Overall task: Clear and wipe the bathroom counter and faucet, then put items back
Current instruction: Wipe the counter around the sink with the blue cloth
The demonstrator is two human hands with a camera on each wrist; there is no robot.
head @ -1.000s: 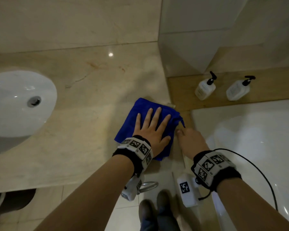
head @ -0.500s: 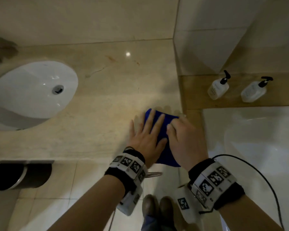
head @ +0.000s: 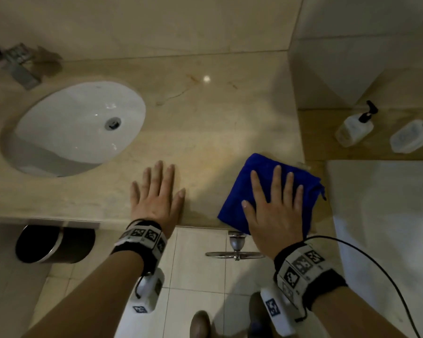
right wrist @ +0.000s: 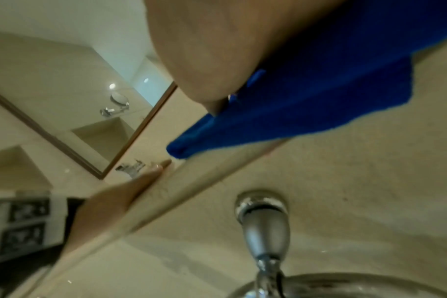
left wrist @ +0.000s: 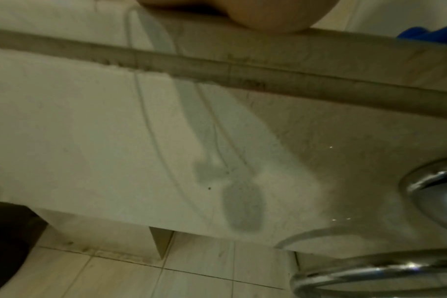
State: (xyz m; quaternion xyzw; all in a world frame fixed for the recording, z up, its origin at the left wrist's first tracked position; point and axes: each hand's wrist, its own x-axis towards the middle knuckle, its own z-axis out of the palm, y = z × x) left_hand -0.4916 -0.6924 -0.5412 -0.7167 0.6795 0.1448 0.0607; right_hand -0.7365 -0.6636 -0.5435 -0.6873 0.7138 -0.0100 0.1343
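A folded blue cloth [head: 237,189] lies on the beige marble counter [head: 205,132] near its front right corner, one edge hanging slightly over the front. My right hand [head: 274,191] rests flat on it with fingers straight and spread. In the right wrist view the palm presses the blue cloth [right wrist: 319,104] at the counter's edge. My left hand [head: 156,189] lies flat on bare counter to the cloth's left, not touching it. The white sink [head: 78,125] is at the left, with the faucet [head: 17,67] behind it.
Two white pump bottles [head: 354,129] [head: 413,137] stand on a wooden ledge to the right, beside a white bathtub [head: 381,215]. A chrome towel ring [head: 235,250] hangs under the counter front. A dark bin [head: 51,243] sits under the counter at the left.
The cloth has been folded smaller. My left hand has left it and moved left onto bare counter. My right hand went from pinching a corner to lying flat on the cloth.
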